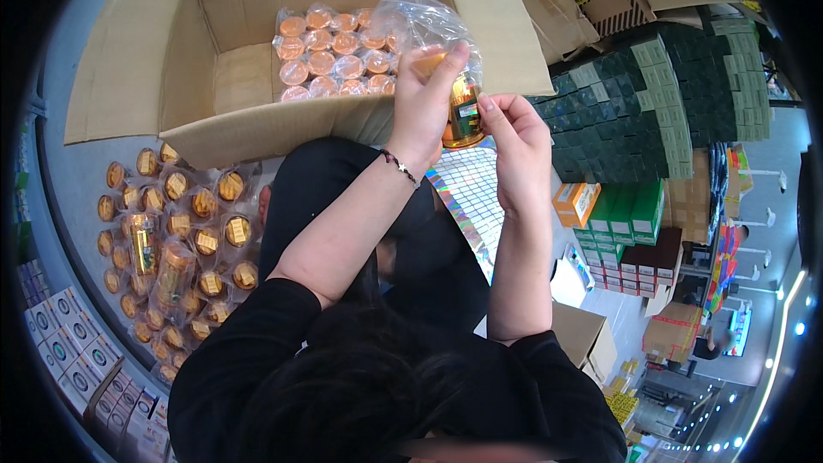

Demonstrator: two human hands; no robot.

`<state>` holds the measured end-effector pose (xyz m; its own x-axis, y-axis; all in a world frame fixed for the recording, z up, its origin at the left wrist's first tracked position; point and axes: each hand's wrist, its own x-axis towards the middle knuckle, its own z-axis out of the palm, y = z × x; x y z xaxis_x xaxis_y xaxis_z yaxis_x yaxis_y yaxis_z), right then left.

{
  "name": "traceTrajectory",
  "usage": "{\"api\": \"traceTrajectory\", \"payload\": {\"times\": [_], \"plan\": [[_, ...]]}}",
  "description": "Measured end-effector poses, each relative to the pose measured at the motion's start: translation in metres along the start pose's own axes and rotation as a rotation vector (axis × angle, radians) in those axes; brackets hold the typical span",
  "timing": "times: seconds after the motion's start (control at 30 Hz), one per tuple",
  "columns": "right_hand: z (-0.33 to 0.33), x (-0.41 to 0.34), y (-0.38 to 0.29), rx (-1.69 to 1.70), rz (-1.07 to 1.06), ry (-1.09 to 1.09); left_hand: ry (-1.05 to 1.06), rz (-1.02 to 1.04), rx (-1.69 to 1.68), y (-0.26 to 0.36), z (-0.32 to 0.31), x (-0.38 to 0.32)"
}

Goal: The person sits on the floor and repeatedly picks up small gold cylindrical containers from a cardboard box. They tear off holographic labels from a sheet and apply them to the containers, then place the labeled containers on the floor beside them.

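My left hand point(427, 87) grips a gold jar point(464, 112) with an orange lid, tilted above the right flap side of an open cardboard box point(270, 132). A loose clear plastic bag point(427, 16) covers the jar's lid end and stands up behind my fingers. A small white label bearing writing shows on the jar's side. At that side, the thumb and bent fingers of my right hand point(517, 135) touch the jar; whether they pinch anything is hidden. Below the hands, a sheet of small white stickers point(472, 186) with a shiny border lies by my legs.
Orange-lidded jars point(347, 67) in plastic fill the right part of the box. Many wrapped gold jars point(206, 241) stand on the floor at left, two lying on top. Stacked dark green boxes point(611, 109) rise at right, beside green cartons point(630, 212). A person point(707, 344) is far off.
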<state>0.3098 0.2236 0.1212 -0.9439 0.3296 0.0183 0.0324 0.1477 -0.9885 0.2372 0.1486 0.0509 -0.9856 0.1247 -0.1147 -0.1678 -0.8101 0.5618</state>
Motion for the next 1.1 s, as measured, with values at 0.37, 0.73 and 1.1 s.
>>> {"api": "traceTrajectory", "payload": {"times": [0.37,0.73,1.1], "plan": [[0.001,0.005,0.012,-0.021,-0.014,0.04,-0.028,-0.099,-0.062,0.0,-0.003,0.0],[0.004,0.003,0.015,-0.31,-0.123,0.092,-0.017,-0.111,-0.061,-0.004,-0.003,0.0],[-0.014,0.014,0.022,0.059,-0.003,-0.065,-0.068,-0.202,-0.057,0.001,-0.004,-0.001]]}}
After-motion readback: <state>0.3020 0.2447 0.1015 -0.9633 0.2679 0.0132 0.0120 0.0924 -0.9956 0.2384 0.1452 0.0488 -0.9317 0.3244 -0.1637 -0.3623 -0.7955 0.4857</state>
